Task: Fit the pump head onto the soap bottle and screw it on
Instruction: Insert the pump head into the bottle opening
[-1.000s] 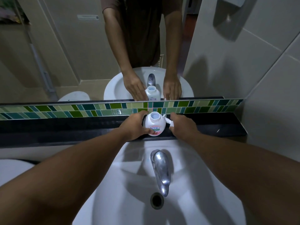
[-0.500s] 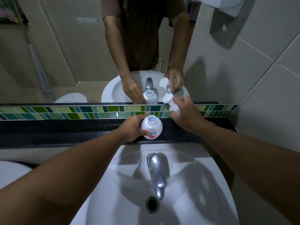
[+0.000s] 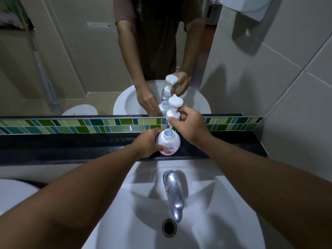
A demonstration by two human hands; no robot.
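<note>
A small white soap bottle [image 3: 168, 143] with a pink label stands upright on the black ledge [image 3: 71, 146] behind the basin, its neck open. My left hand [image 3: 150, 143] wraps its left side. My right hand [image 3: 189, 127] holds the white pump head [image 3: 173, 108] upright just above the bottle. The pump's thin tube points down at the open neck and its tip sits at the rim. Whether the tip is inside the neck is unclear.
Below the ledge lies a white basin [image 3: 206, 212] with a chrome tap [image 3: 173, 192] and a drain [image 3: 168, 227]. A mirror [image 3: 71, 60] above a green tile strip [image 3: 71, 125] reflects my arms and the bottle. A tiled wall [image 3: 287, 87] closes the right side.
My right hand picked up the pump head from the ledge beside the bottle, raised it and brought it over the bottle's neck. My left hand kept its hold on the bottle.
</note>
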